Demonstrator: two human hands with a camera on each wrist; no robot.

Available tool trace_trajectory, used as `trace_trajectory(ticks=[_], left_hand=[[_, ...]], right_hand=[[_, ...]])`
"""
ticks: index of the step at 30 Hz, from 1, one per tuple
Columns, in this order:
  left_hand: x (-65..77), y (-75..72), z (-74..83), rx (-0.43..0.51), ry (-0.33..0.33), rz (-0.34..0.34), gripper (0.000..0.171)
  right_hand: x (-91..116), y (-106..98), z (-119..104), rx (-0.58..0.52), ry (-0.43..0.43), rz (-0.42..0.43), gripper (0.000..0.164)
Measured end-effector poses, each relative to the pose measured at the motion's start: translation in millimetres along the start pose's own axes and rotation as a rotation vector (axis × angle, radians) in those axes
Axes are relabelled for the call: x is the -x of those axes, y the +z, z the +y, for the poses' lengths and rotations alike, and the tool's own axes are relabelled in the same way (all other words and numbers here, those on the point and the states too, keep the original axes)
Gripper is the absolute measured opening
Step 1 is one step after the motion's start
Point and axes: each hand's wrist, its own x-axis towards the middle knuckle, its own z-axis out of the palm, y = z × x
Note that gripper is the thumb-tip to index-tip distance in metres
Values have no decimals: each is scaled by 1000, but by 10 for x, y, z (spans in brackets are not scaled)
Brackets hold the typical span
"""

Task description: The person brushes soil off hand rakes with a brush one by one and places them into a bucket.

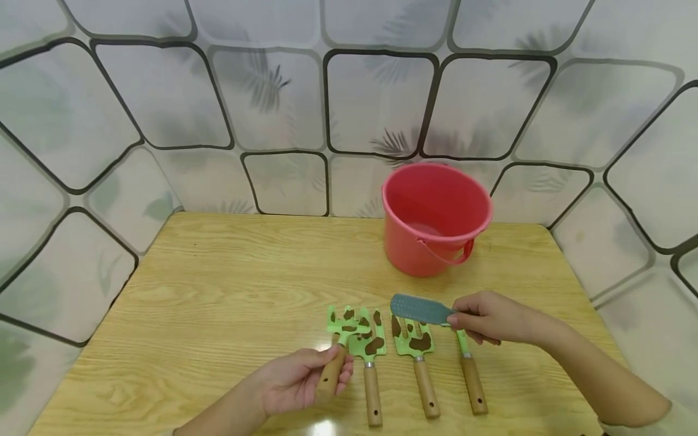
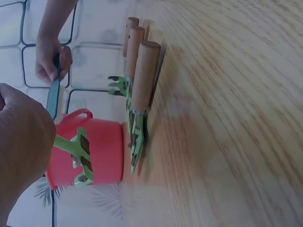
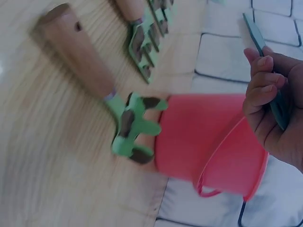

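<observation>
My left hand (image 1: 291, 384) grips the wooden handle of a small garden rake (image 1: 329, 372), its green, brown-patched tines raised over the table. My right hand (image 1: 493, 316) pinches one end of a flat teal paddle-shaped tool (image 1: 418, 309) with a dotted face, held in the air. Below lie two garden forks, a left one (image 1: 372, 390) and a middle one (image 1: 424, 384), both with wooden handles. A second garden rake (image 1: 473, 381) lies right of them under my right hand; its bent tines show in the right wrist view.
A pink bucket (image 1: 403, 251) stands upright behind the tools, its handle hanging at the front right. The wood-grain table (image 1: 218, 290) is bounded at the back and sides by patterned cloth walls (image 1: 272, 103).
</observation>
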Motion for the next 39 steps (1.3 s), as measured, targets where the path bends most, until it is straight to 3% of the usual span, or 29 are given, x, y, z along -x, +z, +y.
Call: trace_trajectory(ticks=[6, 10, 20, 26, 33, 39], left_hand=[[-45, 73, 11, 4, 10, 5, 29], [-61, 124, 51, -4, 19, 7, 28], [-68, 157, 67, -12, -1, -41, 31], [-103, 135, 54, -20, -23, -29, 34], [-136, 85, 59, -43, -29, 30, 36], [-144, 48, 61, -43, 2, 59, 33]], right_hand=[[-228, 63, -244, 73, 26, -11, 27], [-357, 127, -343, 159, 0, -23, 25], [-535, 257, -461, 222, 4, -47, 20], [-614, 336, -437, 274, 6, -8, 20], [-730, 443, -385, 428, -18, 79, 25], [-808, 509, -369, 392, -12, 148, 28]])
